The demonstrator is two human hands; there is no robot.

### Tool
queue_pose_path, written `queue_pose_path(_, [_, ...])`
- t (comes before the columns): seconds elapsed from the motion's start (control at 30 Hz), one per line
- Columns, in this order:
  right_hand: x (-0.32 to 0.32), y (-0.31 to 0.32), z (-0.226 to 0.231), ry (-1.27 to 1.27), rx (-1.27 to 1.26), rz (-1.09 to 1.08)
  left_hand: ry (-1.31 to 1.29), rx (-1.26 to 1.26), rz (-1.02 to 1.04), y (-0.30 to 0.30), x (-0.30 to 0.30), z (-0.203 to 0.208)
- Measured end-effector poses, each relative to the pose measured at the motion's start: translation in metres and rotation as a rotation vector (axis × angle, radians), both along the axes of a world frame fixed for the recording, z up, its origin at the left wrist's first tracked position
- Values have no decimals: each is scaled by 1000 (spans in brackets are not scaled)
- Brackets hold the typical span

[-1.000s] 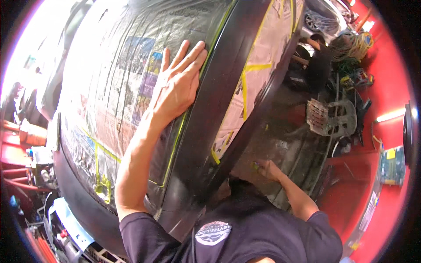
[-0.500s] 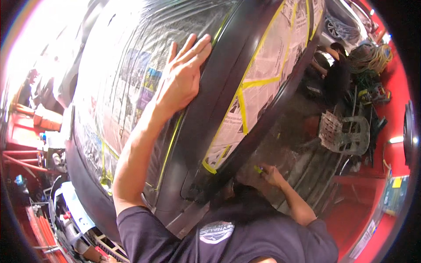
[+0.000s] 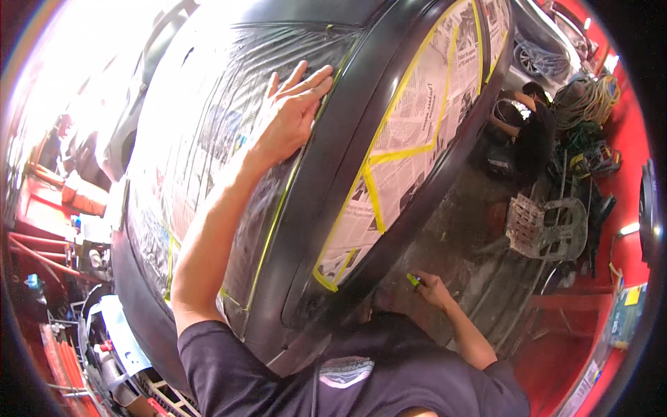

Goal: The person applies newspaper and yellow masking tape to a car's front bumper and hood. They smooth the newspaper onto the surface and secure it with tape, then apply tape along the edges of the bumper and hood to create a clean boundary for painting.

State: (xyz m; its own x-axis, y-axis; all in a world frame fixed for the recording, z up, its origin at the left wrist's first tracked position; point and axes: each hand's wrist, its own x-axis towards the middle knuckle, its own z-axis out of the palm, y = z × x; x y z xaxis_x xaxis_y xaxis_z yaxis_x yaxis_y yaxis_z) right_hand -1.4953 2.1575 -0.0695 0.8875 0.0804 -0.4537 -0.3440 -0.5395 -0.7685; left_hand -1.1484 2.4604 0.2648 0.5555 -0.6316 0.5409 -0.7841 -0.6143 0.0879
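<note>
My left hand (image 3: 286,125) lies flat, fingers spread, on the clear plastic film (image 3: 208,104) that covers the car's large glass. Its fingertips reach the thin strip of yellow masking tape (image 3: 278,217) along the glass edge, beside the dull black pillar (image 3: 323,163). Low on the right, away from the car, my right hand (image 3: 434,290) is closed around a small yellow-green object (image 3: 414,279). Too little of that object shows to name its kind. Newspaper (image 3: 406,128) bordered with yellow tape masks the side windows.
Another person (image 3: 531,132) in dark clothes crouches beyond the car's right side. A worn plastic chair (image 3: 545,226) stands on the floor, near coiled hoses (image 3: 590,101) by the red wall. Red-orange tubes (image 3: 64,358) and a pale blue panel (image 3: 125,332) are at lower left.
The view has shifted, showing more of the dark roof at the top. My left hand is slightly farther along the tape toward the glass corner. My right hand still holds the yellow-green object.
</note>
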Motion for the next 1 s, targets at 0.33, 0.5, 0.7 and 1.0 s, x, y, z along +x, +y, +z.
queue_pose_path(0.33, [-1,17,-26,-144,22,83,-40,100,-44,-47,58,27])
queue_pose_path(0.5, [4,36,0,-179,-14,198,-52,84,27,-50,45,25])
queue_pose_path(0.7, [-9,40,-13,-371,38,107,31,107,27,-19,21,5])
queue_pose_path(1.0, [-25,42,7,11,44,51,24,109,-45,-39,65,24])
